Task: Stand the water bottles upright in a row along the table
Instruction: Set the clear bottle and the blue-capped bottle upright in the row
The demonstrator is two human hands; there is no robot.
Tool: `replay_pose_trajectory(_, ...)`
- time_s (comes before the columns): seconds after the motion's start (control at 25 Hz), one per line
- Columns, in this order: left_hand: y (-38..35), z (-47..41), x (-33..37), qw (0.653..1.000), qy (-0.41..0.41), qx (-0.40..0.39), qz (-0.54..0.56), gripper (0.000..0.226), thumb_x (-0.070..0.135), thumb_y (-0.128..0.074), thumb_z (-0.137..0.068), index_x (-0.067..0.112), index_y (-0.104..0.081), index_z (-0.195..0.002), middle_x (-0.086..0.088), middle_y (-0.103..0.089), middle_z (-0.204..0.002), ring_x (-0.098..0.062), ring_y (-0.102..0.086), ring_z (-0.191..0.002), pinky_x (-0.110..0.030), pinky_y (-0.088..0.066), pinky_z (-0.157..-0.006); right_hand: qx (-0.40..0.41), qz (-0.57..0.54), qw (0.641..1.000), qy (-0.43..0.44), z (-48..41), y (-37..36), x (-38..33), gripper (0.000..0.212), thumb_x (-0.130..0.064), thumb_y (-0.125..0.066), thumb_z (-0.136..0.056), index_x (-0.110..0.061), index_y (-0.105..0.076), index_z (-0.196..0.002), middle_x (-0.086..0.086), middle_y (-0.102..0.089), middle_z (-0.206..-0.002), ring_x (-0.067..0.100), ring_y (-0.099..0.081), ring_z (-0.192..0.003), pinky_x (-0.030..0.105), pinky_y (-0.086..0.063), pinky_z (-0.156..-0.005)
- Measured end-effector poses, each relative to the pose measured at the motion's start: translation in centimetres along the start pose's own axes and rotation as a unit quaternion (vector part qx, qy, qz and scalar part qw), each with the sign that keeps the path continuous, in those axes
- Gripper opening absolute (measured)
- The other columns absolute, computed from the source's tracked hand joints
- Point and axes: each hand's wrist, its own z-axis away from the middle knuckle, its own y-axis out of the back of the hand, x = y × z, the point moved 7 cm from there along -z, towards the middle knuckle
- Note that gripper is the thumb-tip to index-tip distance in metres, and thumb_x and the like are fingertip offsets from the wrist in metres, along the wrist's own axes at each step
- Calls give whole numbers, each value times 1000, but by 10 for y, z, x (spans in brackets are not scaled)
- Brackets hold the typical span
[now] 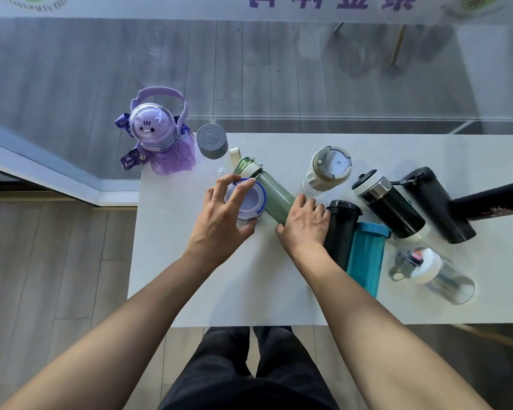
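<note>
My left hand (222, 214) grips a clear bottle with a blue-rimmed lid (249, 199), held upright on the white table (208, 285). My right hand (304, 224) rests on the lower end of a green bottle (274, 192) lying tilted beside it. At the table's far left corner a purple cartoon bottle (160, 137) and a grey-capped bottle (212, 141) stand upright. To the right, a beige-lidded clear bottle (328, 170), black bottles (341, 229) (388, 202) (439, 202), a teal bottle (366, 255) and a clear bottle with a grey loop (433, 273) are clustered together.
A dark cylinder (492, 199) juts in from the right edge. The table's left edge and far edge drop to wooden floor (57, 261) and a glass panel (71, 84). My legs stand at the near edge.
</note>
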Motion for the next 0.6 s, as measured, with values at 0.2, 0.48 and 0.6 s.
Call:
replay_pose_trajectory(0.2,-2,2,-2,1000,7,9,-1,66,21,-75,-75,23,-50,-136,-7,-41,-139,-35,-47,-110,-43,-47,-96,-20,-33,999,10,13,-9,9,62,-51,-62,-81,-6,-47,-121,17,-60,-121,36,-55,-114,43,-41,-95)
replay_pose_trajectory(0.48,-3,0,1,1000,19,16,16,65,21,-75,-75,25,-50,-135,-6,-41,-139,-36,-48,-114,-43,-46,-97,-73,-84,993,-37,65,-38,30,71,-64,-49,-90,-4,-45,-128,17,-61,-128,33,-57,-118,43,-42,-99)
replay_pose_trajectory(0.6,-2,-3,1,999,22,14,20,66,21,-75,-75,25,-50,-136,-6,-41,-138,-35,-48,-111,-45,-47,-96,-57,-73,995,-32,61,-26,29,76,-65,-51,-89,-5,-43,-134,16,-56,-133,32,-51,-123,42,-41,-102)
